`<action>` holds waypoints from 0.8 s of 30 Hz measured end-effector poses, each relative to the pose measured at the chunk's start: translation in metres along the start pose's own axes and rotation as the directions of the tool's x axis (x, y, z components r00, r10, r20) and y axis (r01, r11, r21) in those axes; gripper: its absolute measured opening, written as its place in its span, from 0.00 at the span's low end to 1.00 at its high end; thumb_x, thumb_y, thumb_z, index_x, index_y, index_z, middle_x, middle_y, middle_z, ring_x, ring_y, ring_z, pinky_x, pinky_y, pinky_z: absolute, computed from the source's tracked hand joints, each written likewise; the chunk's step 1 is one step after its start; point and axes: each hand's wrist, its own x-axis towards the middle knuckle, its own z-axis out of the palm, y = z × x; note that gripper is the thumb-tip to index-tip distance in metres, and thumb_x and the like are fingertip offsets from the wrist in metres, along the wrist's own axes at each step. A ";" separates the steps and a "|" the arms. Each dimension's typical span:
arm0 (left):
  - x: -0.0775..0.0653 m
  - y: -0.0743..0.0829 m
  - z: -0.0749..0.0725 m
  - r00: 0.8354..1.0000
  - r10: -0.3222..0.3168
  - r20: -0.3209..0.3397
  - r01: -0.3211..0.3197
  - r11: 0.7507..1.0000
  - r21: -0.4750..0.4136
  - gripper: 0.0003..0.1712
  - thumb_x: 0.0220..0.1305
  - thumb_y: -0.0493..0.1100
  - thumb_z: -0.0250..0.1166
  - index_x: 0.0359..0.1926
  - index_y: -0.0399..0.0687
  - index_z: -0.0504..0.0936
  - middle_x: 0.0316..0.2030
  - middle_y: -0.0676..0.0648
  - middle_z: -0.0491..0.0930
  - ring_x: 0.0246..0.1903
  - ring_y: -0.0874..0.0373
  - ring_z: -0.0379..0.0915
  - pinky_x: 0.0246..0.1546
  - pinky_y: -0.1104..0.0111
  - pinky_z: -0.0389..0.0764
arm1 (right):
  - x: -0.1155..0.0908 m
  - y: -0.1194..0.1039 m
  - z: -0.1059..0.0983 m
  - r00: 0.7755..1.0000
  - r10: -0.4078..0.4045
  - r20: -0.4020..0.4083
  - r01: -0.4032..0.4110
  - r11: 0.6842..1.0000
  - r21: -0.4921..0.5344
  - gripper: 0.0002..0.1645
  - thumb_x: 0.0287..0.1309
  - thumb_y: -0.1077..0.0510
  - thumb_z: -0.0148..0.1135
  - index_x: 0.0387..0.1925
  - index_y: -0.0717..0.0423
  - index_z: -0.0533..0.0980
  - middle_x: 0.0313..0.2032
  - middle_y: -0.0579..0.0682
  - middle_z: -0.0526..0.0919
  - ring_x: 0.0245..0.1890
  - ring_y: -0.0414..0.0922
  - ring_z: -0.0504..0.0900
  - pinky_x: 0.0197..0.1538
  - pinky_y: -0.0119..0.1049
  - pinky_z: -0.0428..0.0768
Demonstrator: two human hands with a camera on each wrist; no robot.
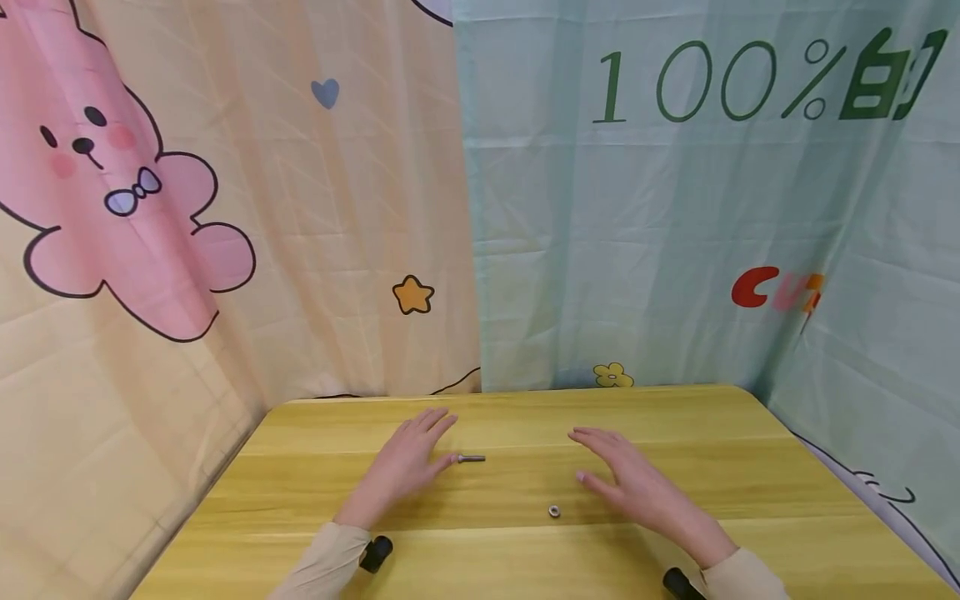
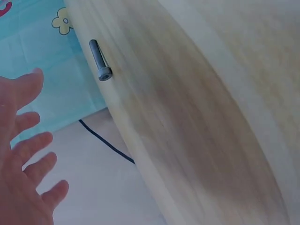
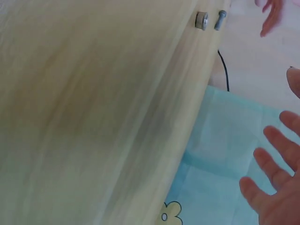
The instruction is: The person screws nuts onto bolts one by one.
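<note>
Pink and outlined in black, a bear figure [image 1: 138, 221] wearing a bow tie is printed on the cream curtain [image 1: 360, 183] at the far left. To its right is 1 blue heart [image 1: 325, 93].

Lower down, a pale left sleeve [image 1: 326, 557] ends at the wrist, where a black device [image 1: 377, 553] sits. Beyond it the left hand [image 1: 405, 458] hovers over the wood-grained tabletop [image 1: 472, 550], its 4 fingers extended and its thumb standing away from them. An orange star [image 1: 413, 295] shows on the curtain above.

Just right of that thumb in the head view, 1 grey metal bolt [image 1: 472, 459] lies on its side, its head toward the hand; the left wrist view shows a gap between thumb and bolt, and a recess in the bolt's round head.

Farther right and nearer the person, 1 ring-like metal nut [image 1: 554, 512] rests on the tabletop, well apart from the bolt. A yellow flower [image 1: 613, 375] marks the blue-green curtain [image 1: 555, 250] behind.

Then comes the right hand [image 1: 637, 482], nearest to the nut but apart from it, fingers spread and thumb held off. Its wrist bears 1 more black device; green lettering [image 1: 765, 79] begins "100%" above.
</note>
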 end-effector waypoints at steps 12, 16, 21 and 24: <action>0.017 -0.019 0.021 0.992 -0.062 0.114 0.095 0.946 -0.310 0.23 0.62 0.44 0.70 0.57 0.41 0.79 0.58 0.41 0.76 0.60 0.42 0.70 0.60 0.49 0.68 | 0.006 0.002 0.013 0.990 -0.030 0.140 0.000 0.977 0.213 0.22 0.68 0.50 0.60 0.60 0.51 0.75 0.57 0.45 0.79 0.59 0.49 0.75 0.59 0.53 0.72; 0.019 -0.025 0.029 0.987 -0.076 0.142 0.122 0.928 -0.352 0.20 0.62 0.43 0.71 0.53 0.41 0.81 0.55 0.42 0.79 0.57 0.42 0.72 0.57 0.49 0.70 | 0.010 0.001 0.017 0.979 -0.046 0.200 -0.013 0.959 0.283 0.19 0.68 0.54 0.60 0.58 0.55 0.77 0.53 0.47 0.82 0.55 0.48 0.77 0.55 0.51 0.74; 0.023 -0.030 0.037 0.983 -0.086 0.160 0.145 0.902 -0.406 0.17 0.60 0.42 0.72 0.50 0.44 0.83 0.52 0.45 0.80 0.55 0.44 0.73 0.55 0.49 0.71 | 0.014 0.001 0.024 0.962 -0.051 0.269 -0.054 0.928 0.369 0.18 0.67 0.56 0.61 0.55 0.58 0.78 0.51 0.51 0.83 0.50 0.47 0.79 0.50 0.44 0.77; 0.026 -0.031 0.040 0.984 -0.073 0.164 0.138 0.894 -0.427 0.16 0.58 0.41 0.73 0.48 0.44 0.84 0.49 0.46 0.81 0.51 0.46 0.74 0.54 0.50 0.72 | 0.015 0.002 0.027 0.955 -0.055 0.292 -0.071 0.911 0.405 0.16 0.65 0.57 0.64 0.52 0.58 0.80 0.48 0.51 0.84 0.48 0.46 0.79 0.47 0.40 0.78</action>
